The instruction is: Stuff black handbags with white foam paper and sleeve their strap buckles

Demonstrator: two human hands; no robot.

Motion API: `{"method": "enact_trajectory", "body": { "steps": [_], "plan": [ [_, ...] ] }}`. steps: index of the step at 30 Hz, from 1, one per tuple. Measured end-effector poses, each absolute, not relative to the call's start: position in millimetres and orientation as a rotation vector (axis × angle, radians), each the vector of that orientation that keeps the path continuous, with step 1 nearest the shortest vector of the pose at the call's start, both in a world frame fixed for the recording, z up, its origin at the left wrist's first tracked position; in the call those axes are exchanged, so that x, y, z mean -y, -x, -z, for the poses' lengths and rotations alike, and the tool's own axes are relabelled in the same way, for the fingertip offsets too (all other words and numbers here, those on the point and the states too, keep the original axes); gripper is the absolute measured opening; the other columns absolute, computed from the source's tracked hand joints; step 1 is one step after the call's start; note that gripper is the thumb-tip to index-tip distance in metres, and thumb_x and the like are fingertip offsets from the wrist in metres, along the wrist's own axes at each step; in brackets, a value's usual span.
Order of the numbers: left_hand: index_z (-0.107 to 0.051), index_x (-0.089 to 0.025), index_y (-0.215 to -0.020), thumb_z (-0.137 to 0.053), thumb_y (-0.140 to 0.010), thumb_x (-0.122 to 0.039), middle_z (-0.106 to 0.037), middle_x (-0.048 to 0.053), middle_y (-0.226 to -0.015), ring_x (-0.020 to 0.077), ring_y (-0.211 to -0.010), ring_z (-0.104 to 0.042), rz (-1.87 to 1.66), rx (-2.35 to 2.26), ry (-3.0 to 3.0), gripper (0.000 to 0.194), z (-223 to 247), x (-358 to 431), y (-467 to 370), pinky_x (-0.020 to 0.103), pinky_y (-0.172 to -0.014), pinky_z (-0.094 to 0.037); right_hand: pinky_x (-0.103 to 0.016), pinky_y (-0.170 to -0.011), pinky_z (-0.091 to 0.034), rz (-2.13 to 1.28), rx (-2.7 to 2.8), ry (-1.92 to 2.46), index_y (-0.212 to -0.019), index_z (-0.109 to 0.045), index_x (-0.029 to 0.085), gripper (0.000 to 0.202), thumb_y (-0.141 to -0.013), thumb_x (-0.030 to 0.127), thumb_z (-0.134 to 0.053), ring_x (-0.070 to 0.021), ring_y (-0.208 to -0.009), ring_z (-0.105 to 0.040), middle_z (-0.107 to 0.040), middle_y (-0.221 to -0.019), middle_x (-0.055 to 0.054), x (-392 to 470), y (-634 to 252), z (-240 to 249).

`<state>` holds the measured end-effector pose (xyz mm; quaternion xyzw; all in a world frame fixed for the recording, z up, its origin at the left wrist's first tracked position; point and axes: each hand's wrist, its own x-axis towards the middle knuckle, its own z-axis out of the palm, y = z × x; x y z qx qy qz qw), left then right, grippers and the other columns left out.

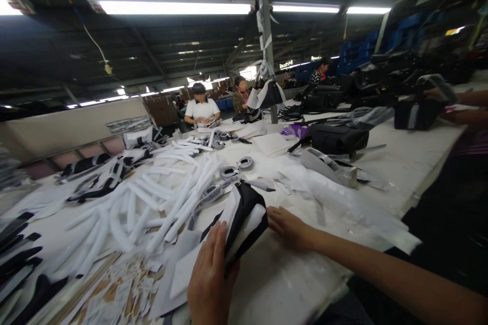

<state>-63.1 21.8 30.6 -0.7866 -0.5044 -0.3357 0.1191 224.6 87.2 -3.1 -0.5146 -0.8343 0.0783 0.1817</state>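
Note:
A small black bag (256, 198) with white paper or padding in it stands tilted on the table in front of me. My left hand (213, 271) is at its near left side, fingers long and together over the white sheet, the thumb partly hidden below. On the right, my right hand (287, 226) has its fingers stretched out toward the bag's side, the tips touching or very close to it. Flat white sheets (185, 269) lie beside and under my left hand. Just beyond the bag are coiled grey straps (245, 163).
Many white foam tubes (168, 193) spread across the left of the table (297, 284). Paper tags with strings (125, 289) lie at front left. Clear plastic bags (343, 198) and a larger black bag (337, 138) are to the right. Co-workers (202, 106) sit beyond a post (266, 25); another person's arms (465, 106) reach in at right.

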Motion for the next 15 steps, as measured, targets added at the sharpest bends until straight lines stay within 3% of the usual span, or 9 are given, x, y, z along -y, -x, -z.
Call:
{"method": "enact_trajectory", "body": {
  "steps": [3,7,12,15],
  "plan": [
    [-0.015,-0.031,-0.158,-0.059,-0.088,-0.010,-0.048,0.007,-0.152,0.0279,-0.133,-0.052,0.986,1.481,2.302,0.086,-33,-22,64,0.043,-0.103,-0.052,-0.061,-0.117,-0.027,-0.254,2.334,1.428,-0.146,-0.051,0.018,0.051,-0.099,0.039,-0.051,-0.0351,-0.142,-0.041,-0.045,-0.152,-0.018,-86,-217,2],
    [-0.017,-0.031,-0.157,-0.062,-0.087,-0.009,-0.048,0.006,-0.151,0.0282,-0.133,-0.052,0.998,1.553,2.288,0.086,-37,-22,62,0.044,-0.104,-0.051,-0.057,-0.119,-0.027,-0.351,2.383,1.310,-0.141,-0.057,0.023,0.057,-0.089,0.044,-0.065,-0.0340,-0.143,-0.039,-0.046,-0.153,-0.013,-85,-210,5],
    [-0.022,-0.031,-0.156,-0.066,-0.086,-0.009,-0.051,0.008,-0.149,0.0291,-0.130,-0.055,1.053,1.564,2.248,0.086,-40,-21,60,0.043,-0.104,-0.051,-0.046,-0.114,-0.041,-0.338,2.182,1.379,-0.148,-0.048,0.025,0.048,-0.106,0.038,-0.027,-0.0232,-0.135,-0.051,-0.052,-0.149,-0.008,-99,-216,2],
    [-0.021,-0.031,-0.156,-0.067,-0.085,-0.009,-0.051,0.008,-0.148,0.0295,-0.129,-0.056,1.064,1.560,2.244,0.088,-40,-20,61,0.043,-0.103,-0.052,-0.048,-0.114,-0.042,-0.288,2.141,1.417,-0.147,-0.049,0.023,0.049,-0.105,0.040,-0.031,-0.0251,-0.136,-0.050,-0.053,-0.148,-0.009,-95,-246,2]
  ]
}}
